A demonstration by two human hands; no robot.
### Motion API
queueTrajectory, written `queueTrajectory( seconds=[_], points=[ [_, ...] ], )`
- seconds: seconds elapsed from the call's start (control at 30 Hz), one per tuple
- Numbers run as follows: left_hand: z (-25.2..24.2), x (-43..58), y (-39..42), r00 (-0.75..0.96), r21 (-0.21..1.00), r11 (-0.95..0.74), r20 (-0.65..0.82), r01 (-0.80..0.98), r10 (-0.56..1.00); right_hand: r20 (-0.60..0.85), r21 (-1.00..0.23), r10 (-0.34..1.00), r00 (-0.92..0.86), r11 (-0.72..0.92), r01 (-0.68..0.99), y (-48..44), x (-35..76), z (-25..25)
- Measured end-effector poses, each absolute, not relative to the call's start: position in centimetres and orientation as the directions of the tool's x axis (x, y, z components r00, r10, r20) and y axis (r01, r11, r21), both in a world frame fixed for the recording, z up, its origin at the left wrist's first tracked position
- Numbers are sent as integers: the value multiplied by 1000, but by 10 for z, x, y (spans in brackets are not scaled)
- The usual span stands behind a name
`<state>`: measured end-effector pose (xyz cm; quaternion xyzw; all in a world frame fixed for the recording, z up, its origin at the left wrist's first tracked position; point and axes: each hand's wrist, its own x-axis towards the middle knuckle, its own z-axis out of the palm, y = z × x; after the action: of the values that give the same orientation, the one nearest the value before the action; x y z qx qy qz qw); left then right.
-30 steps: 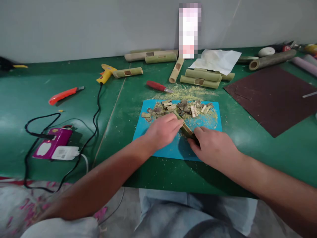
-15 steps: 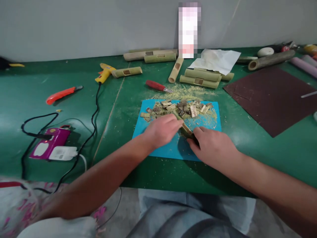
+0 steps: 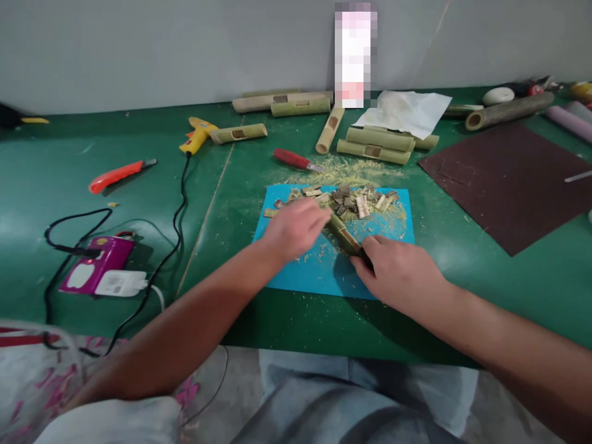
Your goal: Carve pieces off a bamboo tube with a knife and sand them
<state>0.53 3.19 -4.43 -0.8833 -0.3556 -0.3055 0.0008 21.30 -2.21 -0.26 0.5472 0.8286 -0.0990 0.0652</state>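
Observation:
My right hand [image 3: 402, 271] is closed around the near end of a green bamboo tube [image 3: 345, 234], which has a long slot cut along its top. The tube slants away to the left over a blue sheet [image 3: 305, 277]. At its far end is my left hand [image 3: 296, 228], fingers curled together. What those fingers hold, if anything, is hidden. Beyond both hands, several small bamboo chips [image 3: 363, 206] lie among shavings on the sheet. A red-handled knife [image 3: 296, 160] rests just behind the sheet.
Several bamboo tubes [image 3: 374, 151] lie at the back, some under white paper [image 3: 407, 111]. On the left are a yellow glue gun [image 3: 198, 135], an orange cutter [image 3: 120, 176] and a purple power block [image 3: 95, 265] with cables. To the right lies a dark brown sheet [image 3: 504, 185].
My left hand has shifted left and slightly away from me, uncovering more of the tube's slot. My right hand keeps its hold on the tube.

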Motion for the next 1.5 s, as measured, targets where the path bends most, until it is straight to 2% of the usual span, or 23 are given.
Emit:
queueTrajectory(
  seconds=[0.03, 0.17, 0.27, 0.4, 0.5, 0.6, 0.73, 0.83, 0.97, 1.07, 1.17, 1.3, 1.4, 1.5],
  points=[
    [-44, 5, 32, 526, 212, -728, 565, 651, 636, -215, -92, 895, -391, 380, 921, -22, 213, -3],
    [-44, 5, 32, 605, 205, -769, 509, 606, 612, -226, -94, 890, -397, 386, 918, -22, 213, -3],
    [-44, 6, 32, 541, 184, -740, 574, 647, 616, -225, -91, 893, -390, 380, 921, -23, 213, -4],
    [-43, 6, 32, 624, 209, -788, 508, 579, 593, -231, -76, 890, -393, 386, 919, -22, 213, -4],
    [-43, 6, 32, 539, 189, -743, 578, 642, 613, -220, -69, 895, -387, 382, 922, -22, 213, -3],
    [-44, 5, 32, 632, 187, -785, 498, 590, 594, -226, -67, 892, -392, 387, 920, -22, 212, -3],
    [-44, 5, 33, 537, 197, -743, 576, 640, 616, -220, -63, 899, -379, 375, 925, -23, 212, -2],
    [-45, 5, 34, 618, 211, -789, 518, 577, 591, -234, -61, 895, -380, 376, 925, -22, 212, -1],
    [-45, 5, 34, 541, 197, -755, 588, 625, 601, -232, -59, 897, -377, 374, 926, -22, 211, -1],
    [-43, 5, 32, 618, 200, -777, 503, 596, 604, -236, -63, 891, -388, 385, 921, -22, 211, -1],
    [-41, 6, 30, 556, 170, -744, 564, 646, 611, -227, -56, 899, -374, 372, 927, -23, 211, -2],
    [-40, 7, 28, 620, 161, -768, 500, 619, 605, -227, -57, 895, -384, 382, 923, -23, 211, -2],
    [-41, 8, 27, 556, 145, -718, 536, 681, 635, -228, -57, 897, -379, 376, 925, -22, 210, -1],
    [-43, 7, 27, 596, 166, -725, 462, 669, 656, -235, -58, 894, -381, 378, 924, -22, 210, -1]
  ],
)
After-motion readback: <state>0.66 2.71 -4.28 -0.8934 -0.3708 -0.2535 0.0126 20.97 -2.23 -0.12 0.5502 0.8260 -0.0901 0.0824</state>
